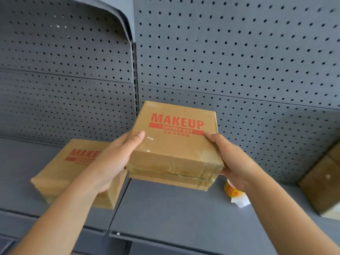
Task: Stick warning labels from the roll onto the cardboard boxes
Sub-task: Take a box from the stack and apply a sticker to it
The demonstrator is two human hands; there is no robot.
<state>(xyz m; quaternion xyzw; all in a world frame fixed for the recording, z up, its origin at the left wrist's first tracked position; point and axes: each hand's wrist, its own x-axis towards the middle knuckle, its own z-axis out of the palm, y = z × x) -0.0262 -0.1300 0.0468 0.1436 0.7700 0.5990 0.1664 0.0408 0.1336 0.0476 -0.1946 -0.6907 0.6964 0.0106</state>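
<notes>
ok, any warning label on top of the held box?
No, the held box shows only red MAKEUP print on top, left hand and right hand gripping its sides.

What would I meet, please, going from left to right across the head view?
In order: shelf box → left hand → held box → right hand → edge box. The roll overlaps the right hand, so it is left out.

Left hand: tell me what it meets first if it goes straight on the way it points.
The left hand points up and rightward and grips the held MAKEUP box, so that box comes first. Behind it stands the perforated back panel; how far is unclear.
</notes>
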